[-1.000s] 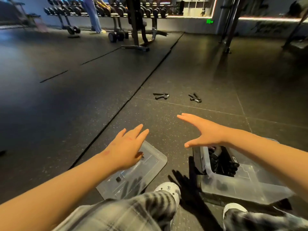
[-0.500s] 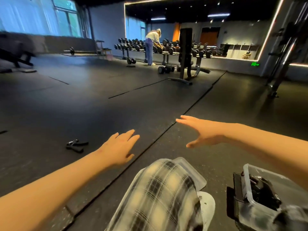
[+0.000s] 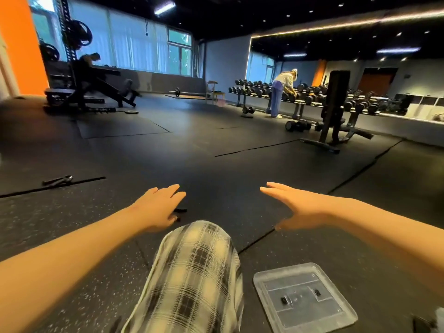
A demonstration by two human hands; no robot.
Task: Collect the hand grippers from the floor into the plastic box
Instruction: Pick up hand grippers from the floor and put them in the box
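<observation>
Since half a second before, the view had been swung leftward: the plastic box was lost from sight, and the left hand point(image 3: 158, 207) had been brought over the near hand gripper point(image 3: 179, 211). Far left of the plaid knee point(image 3: 194, 272) and well beyond it, a second hand gripper point(image 3: 57, 180) was seen lying on the black floor point(image 3: 216, 169). Just beyond the knee, slightly left, the left hand was held palm down, fingers straight and released, grasping nothing. The near hand gripper was largely hidden under its fingertips, and contact could not be told. Right of the knee, a clear lid point(image 3: 304, 296) was laid flat, with only two small dark clips showing on it. Beyond the knee to the right, the right hand point(image 3: 300, 207) was stretched forward, fingers straight, empty.
</observation>
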